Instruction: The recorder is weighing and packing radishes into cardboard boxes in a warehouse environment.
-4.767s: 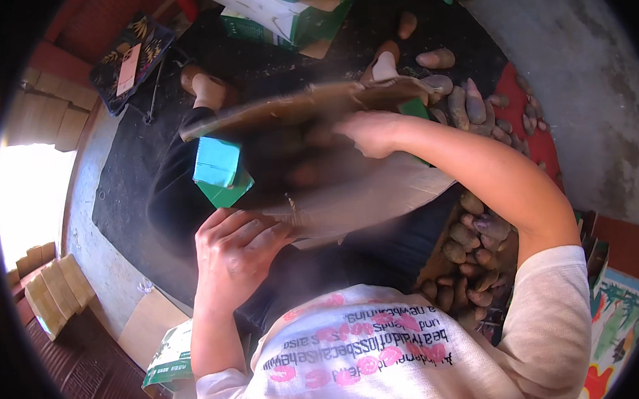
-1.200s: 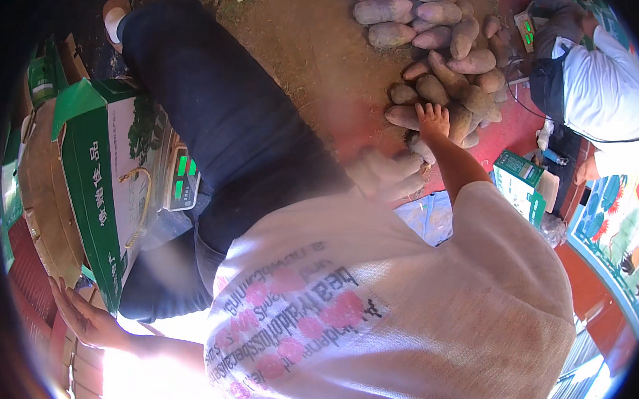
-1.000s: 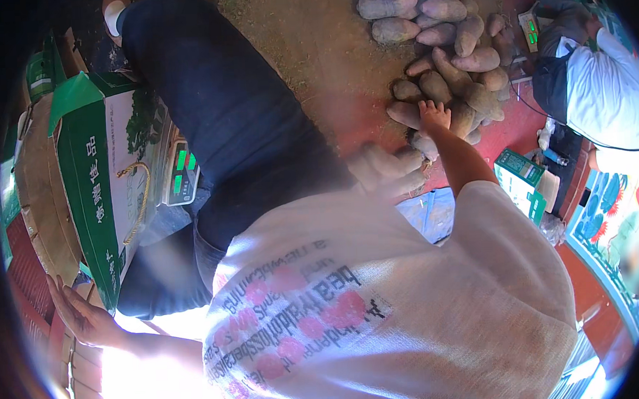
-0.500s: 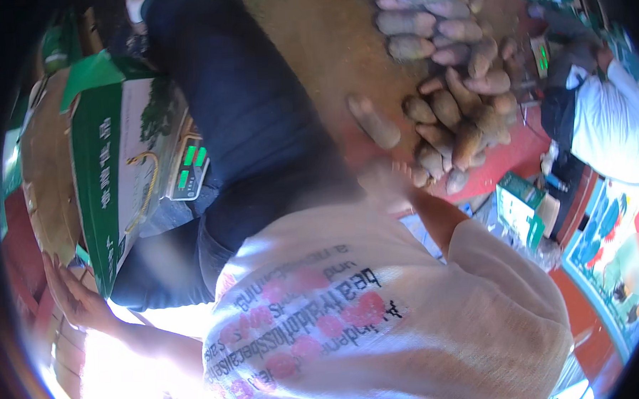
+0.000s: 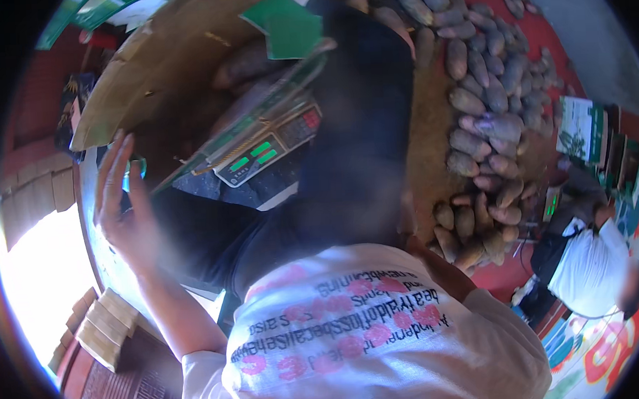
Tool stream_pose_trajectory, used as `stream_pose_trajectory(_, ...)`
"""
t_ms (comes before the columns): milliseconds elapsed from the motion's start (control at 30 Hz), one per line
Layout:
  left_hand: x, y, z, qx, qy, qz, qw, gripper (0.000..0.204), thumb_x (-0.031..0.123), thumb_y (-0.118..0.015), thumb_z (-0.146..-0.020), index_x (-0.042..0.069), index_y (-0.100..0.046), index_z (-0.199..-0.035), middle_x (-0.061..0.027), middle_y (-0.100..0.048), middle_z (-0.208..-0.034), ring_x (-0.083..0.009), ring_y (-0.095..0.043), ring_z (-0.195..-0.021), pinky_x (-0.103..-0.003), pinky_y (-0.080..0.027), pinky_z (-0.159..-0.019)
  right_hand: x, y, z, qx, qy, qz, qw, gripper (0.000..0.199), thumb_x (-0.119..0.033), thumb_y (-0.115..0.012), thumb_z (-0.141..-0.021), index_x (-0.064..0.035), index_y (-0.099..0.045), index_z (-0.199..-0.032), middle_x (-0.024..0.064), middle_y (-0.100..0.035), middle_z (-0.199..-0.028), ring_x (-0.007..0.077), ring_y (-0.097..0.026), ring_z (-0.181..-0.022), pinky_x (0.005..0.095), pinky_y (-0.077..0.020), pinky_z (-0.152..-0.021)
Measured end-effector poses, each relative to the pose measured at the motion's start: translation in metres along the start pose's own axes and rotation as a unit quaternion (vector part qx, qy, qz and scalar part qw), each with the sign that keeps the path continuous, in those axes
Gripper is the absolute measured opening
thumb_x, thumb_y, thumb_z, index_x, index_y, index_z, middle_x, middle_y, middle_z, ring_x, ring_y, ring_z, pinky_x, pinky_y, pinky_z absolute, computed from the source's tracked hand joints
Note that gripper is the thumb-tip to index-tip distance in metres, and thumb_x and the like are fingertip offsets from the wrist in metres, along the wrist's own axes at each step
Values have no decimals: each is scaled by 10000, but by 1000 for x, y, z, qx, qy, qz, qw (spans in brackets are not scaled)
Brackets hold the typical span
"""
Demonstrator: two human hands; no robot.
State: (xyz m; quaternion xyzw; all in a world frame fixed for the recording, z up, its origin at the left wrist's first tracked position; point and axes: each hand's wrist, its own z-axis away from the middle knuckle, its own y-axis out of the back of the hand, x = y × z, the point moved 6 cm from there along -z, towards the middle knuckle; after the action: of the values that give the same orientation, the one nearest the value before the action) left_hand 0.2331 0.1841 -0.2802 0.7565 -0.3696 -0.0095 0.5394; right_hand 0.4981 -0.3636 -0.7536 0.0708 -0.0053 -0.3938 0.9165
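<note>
Drew the right hand off the potato pile [image 5: 502, 126] at right since a second ago. Holds the left hand [image 5: 126, 218] near the open box [image 5: 142, 54], fingers apart, gripping nothing. Shows potatoes [image 5: 246, 63] inside, then a scale [image 5: 268, 155] just beside. Cannot tell the right grip, hidden near the thigh [image 5: 353, 148].

Can't see the right grip, its forearm [image 5: 445, 269] just disappears by the shirt [image 5: 347, 334] and the dark thigh [image 5: 356, 148]. Left grip [image 5: 128, 222] is pretty smeary, so no clue if it's touching the box [image 5: 139, 72]. Tubers [image 5: 246, 63] inside are a dim blur, partly blocked by the green flap [image 5: 294, 33]. Scale [image 5: 253, 159] is half covered too. Shirt's chopped off by the bottom edge.
</note>
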Motion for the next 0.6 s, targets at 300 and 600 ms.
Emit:
stream_pose_trajectory(300, -26, 34, 10, -51, -63, 51, 995, 58, 12, -748, -802, 17, -740, -859, -105, -764, -960, -284, -723, -961, -410, -539, -896, 20, 264, 203, 433, 66, -286, 852, 760, -161, -828, -697, -52, -476, -1362, 118, -659, -1169, 218, -635, -1058, 401, -528, -923)
stream_pose_trajectory(600, -40, 39, 18, -43, -114, 115, 986, 192, 59, -837, -665, 72, -714, -813, -45, -740, -845, -232, -729, -844, -349, -558, -741, -310, 475, 446, 539, 393, -63, 742, 817, -199, -831, -719, -24, -460, -1426, 146, -626, -1296, 267, -609, -1200, 390, -469, -1036)
